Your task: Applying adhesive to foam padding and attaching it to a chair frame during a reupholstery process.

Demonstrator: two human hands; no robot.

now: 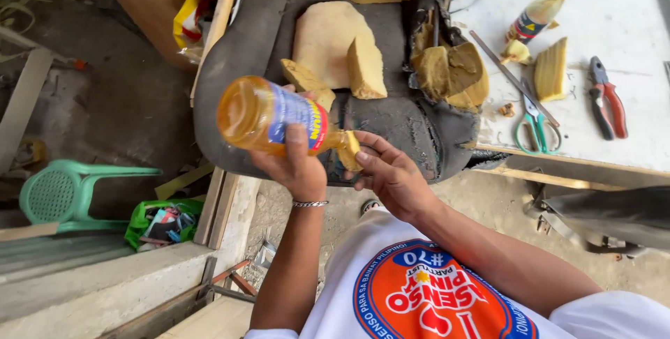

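Two hands: left hand (296, 164) fingers wrap tilted bottle (272, 116), right hand (391, 175) fingers pinch foam (350, 149); pour sparingly

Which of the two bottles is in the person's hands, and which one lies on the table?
The amber bottle with the blue label is gripped by the left hand, over the worn seat. The other bottle lies untouched on the white table.

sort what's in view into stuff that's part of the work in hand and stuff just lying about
In use:
left hand tipping the amber glue bottle
right hand holding a small foam piece at the spout
foam blocks on the worn seat cushion

Lying about:
scissors
red pliers
second bottle
green plastic stool
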